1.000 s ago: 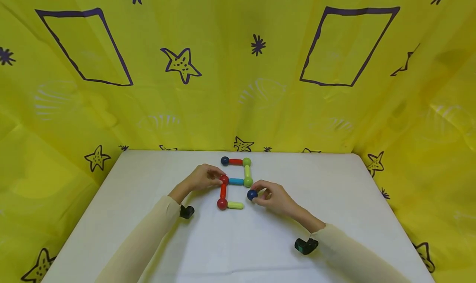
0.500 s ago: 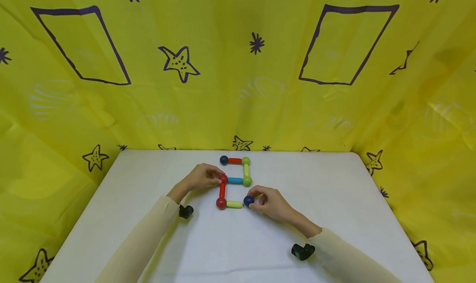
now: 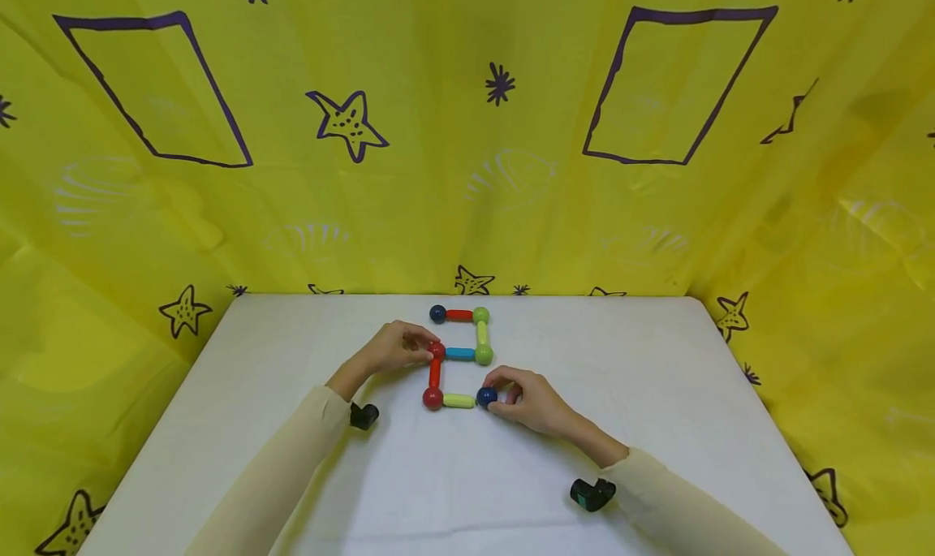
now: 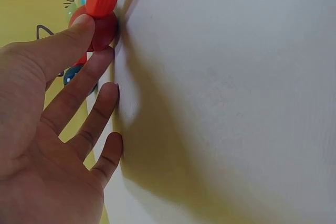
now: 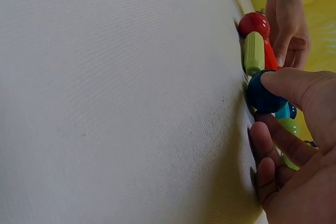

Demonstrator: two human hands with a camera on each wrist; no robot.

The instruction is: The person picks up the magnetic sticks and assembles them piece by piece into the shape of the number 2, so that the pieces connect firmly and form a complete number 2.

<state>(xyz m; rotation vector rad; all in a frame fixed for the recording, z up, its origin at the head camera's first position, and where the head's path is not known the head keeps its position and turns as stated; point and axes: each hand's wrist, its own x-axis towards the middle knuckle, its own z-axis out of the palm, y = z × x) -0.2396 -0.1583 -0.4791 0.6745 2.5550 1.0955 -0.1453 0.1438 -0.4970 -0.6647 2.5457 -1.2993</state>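
Observation:
My left hand [image 3: 395, 348] pinches a red ball [image 4: 105, 31] between thumb and fingers at the left bend of a chain of balls and rods. From that ball a blue rod [image 3: 460, 354] runs right to a green ball [image 3: 484, 354], and a red rod [image 3: 435, 374] runs down to another red ball [image 3: 433, 398]. A light green rod [image 3: 458, 401] extends right from this lower ball. At its free end my right hand [image 3: 533, 399] pinches a dark blue ball [image 5: 265, 93], close against the rod's tip.
Farther back, a light green rod [image 3: 482, 333], a second green ball [image 3: 480, 315], a red rod [image 3: 459, 316] and a dark blue ball [image 3: 437, 314] continue the chain. All lie on a white table [image 3: 621, 361] before a yellow patterned curtain [image 3: 424, 215].
My right hand has moved the dark blue ball left and toward me, up to the end of the lower light green rod. The left hand keeps its pinch on the red ball.

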